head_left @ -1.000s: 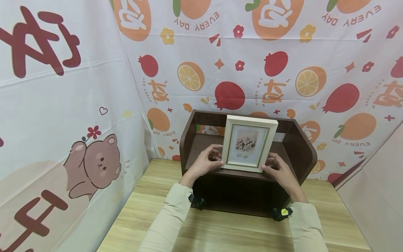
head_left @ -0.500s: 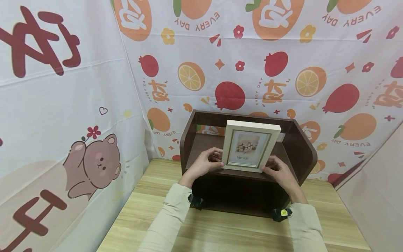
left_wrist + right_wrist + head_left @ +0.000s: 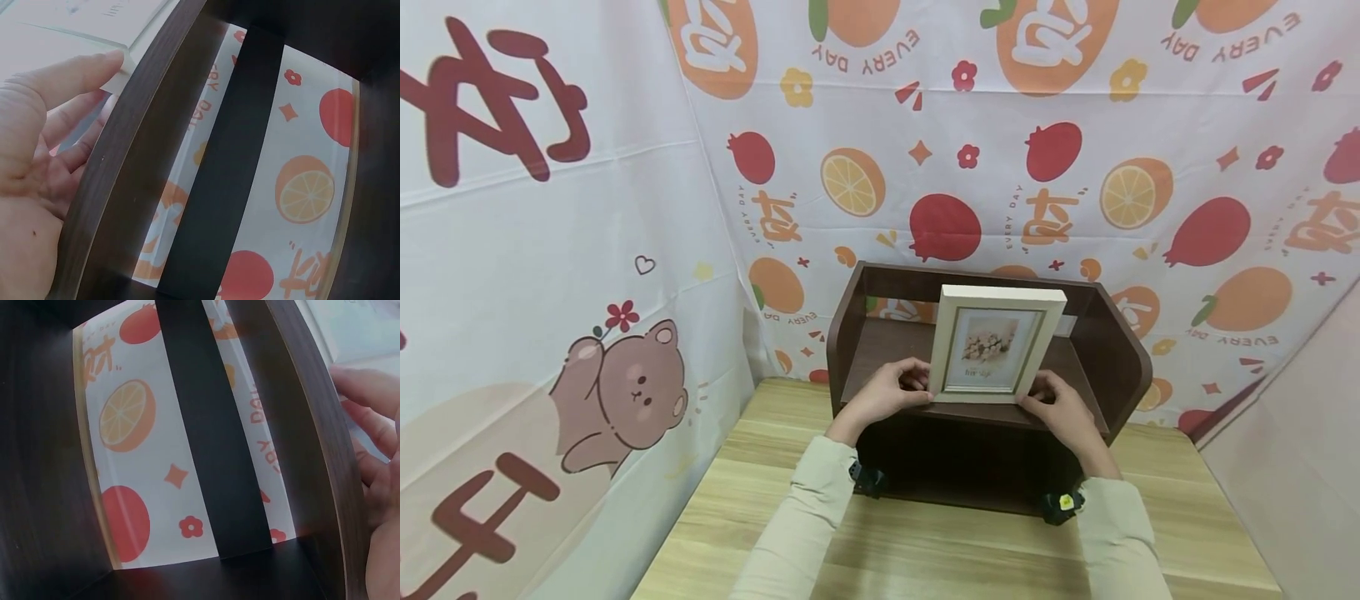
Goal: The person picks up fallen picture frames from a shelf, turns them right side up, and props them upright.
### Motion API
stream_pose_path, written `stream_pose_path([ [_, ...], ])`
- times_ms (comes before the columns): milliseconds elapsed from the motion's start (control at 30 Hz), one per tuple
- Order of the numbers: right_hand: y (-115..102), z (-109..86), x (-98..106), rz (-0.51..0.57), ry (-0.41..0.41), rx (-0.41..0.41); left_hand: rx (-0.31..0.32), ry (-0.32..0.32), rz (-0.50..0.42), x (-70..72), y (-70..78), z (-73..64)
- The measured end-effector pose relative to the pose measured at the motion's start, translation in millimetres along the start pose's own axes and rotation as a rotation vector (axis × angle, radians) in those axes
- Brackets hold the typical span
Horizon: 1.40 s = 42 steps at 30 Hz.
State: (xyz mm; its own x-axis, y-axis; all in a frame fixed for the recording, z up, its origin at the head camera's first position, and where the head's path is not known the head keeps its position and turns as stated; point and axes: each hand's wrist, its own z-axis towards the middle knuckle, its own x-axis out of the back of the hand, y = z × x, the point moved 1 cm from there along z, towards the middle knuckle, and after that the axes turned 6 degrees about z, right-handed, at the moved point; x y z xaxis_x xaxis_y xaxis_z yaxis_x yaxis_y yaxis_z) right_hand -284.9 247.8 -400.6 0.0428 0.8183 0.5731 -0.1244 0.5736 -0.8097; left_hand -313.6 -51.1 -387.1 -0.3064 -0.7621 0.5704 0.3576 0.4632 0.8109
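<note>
A cream picture frame (image 3: 995,346) with a flower print stands near the front edge of the upper board of a dark brown shelf (image 3: 887,340). My left hand (image 3: 891,390) holds its lower left corner, thumb at the front and fingers at the side. At the lower right corner my right hand (image 3: 1063,412) grips it the same way. In the left wrist view, the left thumb (image 3: 94,69) touches the frame (image 3: 69,39) just over the board's edge. The right wrist view has the right hand (image 3: 382,450) beside the frame (image 3: 356,337), cut off by the image edge.
The shelf stands on a light wood table (image 3: 955,550), with a dark lower compartment (image 3: 955,458) beneath the board. Raised side panels (image 3: 1112,367) flank the frame. Behind hangs a fruit-print cloth (image 3: 850,108); a bear-print cloth (image 3: 550,275) hangs at the left.
The frame's top has tipped forward, showing more of its upper edge. Its lower edge has shifted slightly back, and my right hand has moved slightly left with it.
</note>
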Motion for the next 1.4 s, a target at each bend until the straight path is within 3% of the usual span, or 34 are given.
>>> stream_pose_path([
  [167, 0, 2.7, -3, -0.081, 0.025, -0.035, 0.018, 0.002, 0.043, -0.3, 0.0, -0.6],
  [500, -4, 0.3, -7, -0.152, 0.076, -0.024, 0.022, 0.020, 0.123, -1.6, 0.7, -1.5],
  [800, -8, -1.6, -9, -0.229, 0.094, -0.011, 0.062, 0.007, 0.165, -1.3, 3.7, -4.9],
  [1400, -8, -0.8, -17, -0.316, 0.181, 0.031, 0.021, 0.004, 0.256, -3.2, 4.4, -6.4],
])
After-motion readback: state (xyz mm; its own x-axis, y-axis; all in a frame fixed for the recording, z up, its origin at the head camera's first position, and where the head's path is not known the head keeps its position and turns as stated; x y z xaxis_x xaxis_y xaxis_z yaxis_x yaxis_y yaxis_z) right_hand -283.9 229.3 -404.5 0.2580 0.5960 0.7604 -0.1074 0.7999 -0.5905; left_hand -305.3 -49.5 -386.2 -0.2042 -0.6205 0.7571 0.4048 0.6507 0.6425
